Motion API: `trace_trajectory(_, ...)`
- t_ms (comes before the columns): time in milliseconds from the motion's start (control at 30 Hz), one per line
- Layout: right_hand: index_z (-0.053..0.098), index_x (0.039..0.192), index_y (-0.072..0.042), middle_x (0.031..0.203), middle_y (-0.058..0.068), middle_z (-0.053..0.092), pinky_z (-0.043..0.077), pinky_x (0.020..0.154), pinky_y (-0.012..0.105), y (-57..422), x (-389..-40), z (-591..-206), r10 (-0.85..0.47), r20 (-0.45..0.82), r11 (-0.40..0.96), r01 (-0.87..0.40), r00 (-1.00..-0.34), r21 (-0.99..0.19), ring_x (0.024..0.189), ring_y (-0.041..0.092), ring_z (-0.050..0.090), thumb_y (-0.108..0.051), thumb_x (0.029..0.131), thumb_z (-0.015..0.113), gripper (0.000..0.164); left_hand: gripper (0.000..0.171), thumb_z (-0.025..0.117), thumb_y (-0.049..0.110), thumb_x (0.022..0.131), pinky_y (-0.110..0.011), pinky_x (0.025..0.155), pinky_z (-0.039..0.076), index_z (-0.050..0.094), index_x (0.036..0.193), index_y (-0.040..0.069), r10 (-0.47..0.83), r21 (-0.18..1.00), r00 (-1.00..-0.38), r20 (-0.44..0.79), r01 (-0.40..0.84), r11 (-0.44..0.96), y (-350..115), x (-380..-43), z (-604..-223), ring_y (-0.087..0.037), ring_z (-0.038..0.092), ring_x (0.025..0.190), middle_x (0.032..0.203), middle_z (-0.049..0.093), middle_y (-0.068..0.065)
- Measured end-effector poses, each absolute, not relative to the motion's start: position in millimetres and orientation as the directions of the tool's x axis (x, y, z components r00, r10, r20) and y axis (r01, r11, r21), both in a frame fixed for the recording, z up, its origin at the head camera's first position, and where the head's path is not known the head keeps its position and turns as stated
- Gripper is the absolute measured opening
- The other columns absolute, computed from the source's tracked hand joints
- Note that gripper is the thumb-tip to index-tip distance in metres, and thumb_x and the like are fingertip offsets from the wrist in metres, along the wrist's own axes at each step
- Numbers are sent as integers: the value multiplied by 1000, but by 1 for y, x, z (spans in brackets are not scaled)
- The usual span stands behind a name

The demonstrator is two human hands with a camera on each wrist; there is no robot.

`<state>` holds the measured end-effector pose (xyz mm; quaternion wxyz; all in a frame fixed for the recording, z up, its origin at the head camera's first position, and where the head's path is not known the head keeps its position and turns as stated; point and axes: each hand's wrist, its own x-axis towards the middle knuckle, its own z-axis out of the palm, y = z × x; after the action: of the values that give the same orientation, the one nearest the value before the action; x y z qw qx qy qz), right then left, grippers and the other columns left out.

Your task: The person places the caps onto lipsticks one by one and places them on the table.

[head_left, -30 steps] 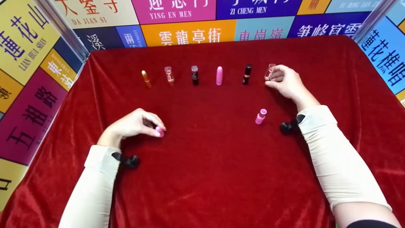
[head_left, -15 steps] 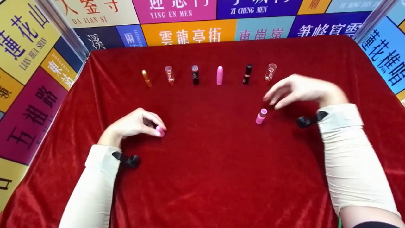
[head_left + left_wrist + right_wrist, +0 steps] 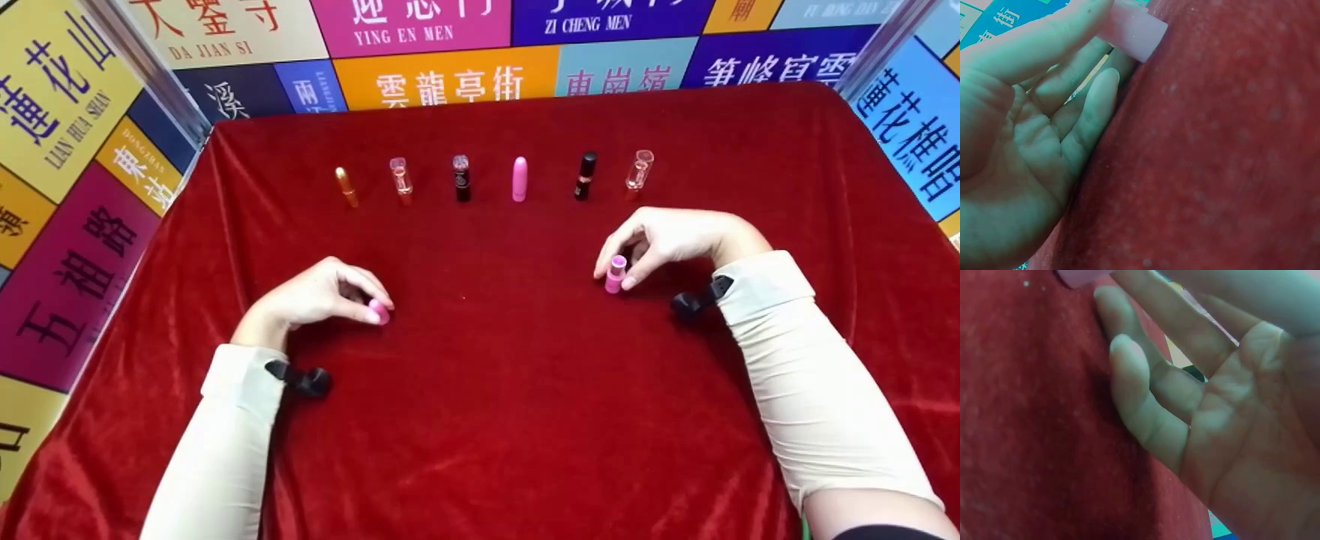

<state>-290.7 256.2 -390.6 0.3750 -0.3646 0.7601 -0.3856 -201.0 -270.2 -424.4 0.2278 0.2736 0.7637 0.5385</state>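
On the left side of the table, my left hand (image 3: 324,294) pinches a small pink lipstick cap (image 3: 379,311) between thumb and fingers, low over the cloth. The cap's flat end (image 3: 1148,42) shows in the left wrist view; its other end is behind the thumb. Farther right, my right hand (image 3: 671,240) has thumb and fingertips on either side of an uncapped pink lipstick (image 3: 615,277), which stands upright with a silvery collar and pink top. Only a pink edge of that lipstick (image 3: 1081,275) enters the right wrist view.
Across the back stand a gold lipstick (image 3: 346,187), a clear-capped one (image 3: 402,182), a black patterned one (image 3: 461,180), a pink one (image 3: 520,180), a black one (image 3: 586,177) and another clear-capped one (image 3: 639,175). Red velvet (image 3: 480,420) covers the table.
My right hand has let go of the clear-capped lipstick at the right end of the row and come forward to the uncapped pink lipstick. My left hand stays still with the cap.
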Motion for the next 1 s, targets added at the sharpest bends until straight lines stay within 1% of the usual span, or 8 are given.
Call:
trace_trajectory(67, 80, 116, -1, 99, 8, 80, 58, 80, 20, 255, -290, -391, -839, -296, 443, -255, -457, -860, 86, 9, 71, -2, 87, 87, 31, 18, 85, -4, 87, -27, 84, 61, 83, 105, -1, 665, 948, -745, -52, 173, 268, -270, -201, -424, -16, 73, 93, 103, 78, -18)
trace_trajectory(233, 80, 113, -1, 98, 10, 81, 58, 80, 20, 256, -290, -391, -833, -302, 450, -249, -464, -858, 89, 8, 70, -2, 86, 88, 29, 18, 85, -3, 88, -28, 85, 62, 83, 106, 0, 667, 945, -743, -56, 176, 275, -267, -202, -418, -18, 75, 94, 103, 79, -18)
trace_trajectory(400, 81, 113, -2, 98, 9, 81, 58, 79, 20, 256, -292, -390, -831, -294, 455, -272, -472, -848, 89, 7, 70, -3, 86, 88, 28, 17, 83, -2, 90, -35, 86, 63, 83, 106, -1, 633, 951, -774, -3, 193, 240, -258, -204, -399, -25, 77, 88, 96, 79, -19)
trace_trajectory(500, 80, 113, -1, 98, 7, 81, 58, 79, 20, 255, -293, -390, -834, -295, 452, -272, -467, -849, 90, 7, 70, -2, 86, 87, 28, 14, 81, 0, 93, -38, 91, 62, 82, 106, -3, 568, 953, -819, 83, 231, 194, -245, -209, -384, -28, 76, 88, 91, 78, -19)
trace_trajectory(567, 80, 114, 0, 98, 5, 81, 58, 80, 20, 255, -293, -391, -838, -293, 447, -270, -460, -853, 90, 7, 70, -2, 86, 87, 28, 17, 80, 2, 94, -37, 95, 61, 81, 110, -3, 503, 952, -853, 138, 254, 169, -233, -213, -375, -28, 76, 91, 90, 78, -18)
trace_trajectory(667, 79, 115, 1, 98, 3, 81, 58, 80, 20, 255, -293, -391, -840, -291, 440, -263, -457, -858, 90, 7, 70, -1, 87, 86, 29, 23, 80, 3, 95, -37, 98, 60, 80, 117, -3, 403, 950, -893, 202, 278, 141, -209, -222, -360, -25, 78, 97, 96, 81, -16)
trace_trajectory(833, 80, 115, 0, 97, 3, 80, 57, 80, 20, 255, -292, -391, -842, -286, 441, -279, -457, -853, 89, 6, 69, -1, 88, 86, 28, 29, 80, 3, 94, -36, 100, 59, 77, 122, -5, 311, 947, -913, 263, 306, 95, -170, -241, -349, -22, 80, 100, 106, 81, -16)
trace_trajectory(1000, 80, 113, 1, 96, 6, 80, 58, 80, 20, 252, -292, -391, -848, -279, 434, -291, -450, -853, 89, 6, 70, -1, 87, 86, 27, 30, 80, 0, 94, -39, 99, 60, 75, 122, -10, 248, 963, -930, 270, 264, -58, -146, -251, -352, -26, 80, 98, 107, 80, -19)
